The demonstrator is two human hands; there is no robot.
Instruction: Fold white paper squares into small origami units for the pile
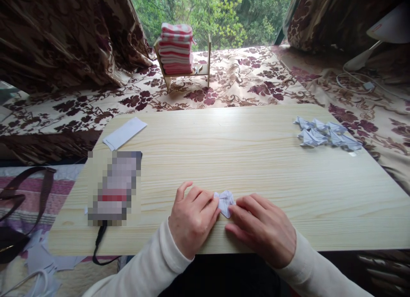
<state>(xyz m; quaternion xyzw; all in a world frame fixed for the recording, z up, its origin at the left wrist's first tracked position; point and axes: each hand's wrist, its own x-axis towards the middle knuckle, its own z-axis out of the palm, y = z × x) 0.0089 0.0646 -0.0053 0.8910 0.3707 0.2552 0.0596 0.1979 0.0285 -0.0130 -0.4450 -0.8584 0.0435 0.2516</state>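
A small piece of folded white paper (pixel 225 201) lies near the front edge of the wooden table (pixel 205 156). My left hand (pixel 196 216) has its fingers pressed on the paper's left side, thumb hidden beneath or behind them. On the other side, my right hand (pixel 261 226) grips the paper's right edge with its fingertips. Several folded paper pieces (pixel 326 133) with pointed corners sit grouped at the table's far right. A flat white paper stack or strip (pixel 124 133) rests at the far left.
A phone-like device (pixel 117 186), blurred out, lies at the left with a black cable (pixel 100 241). Behind the table, a small wooden rack (pixel 187 74) holds folded pink-and-white cloths (pixel 176 49). A white lamp (pixel 389 27) stands at the right, and loose papers (pixel 41 256) lie lower left.
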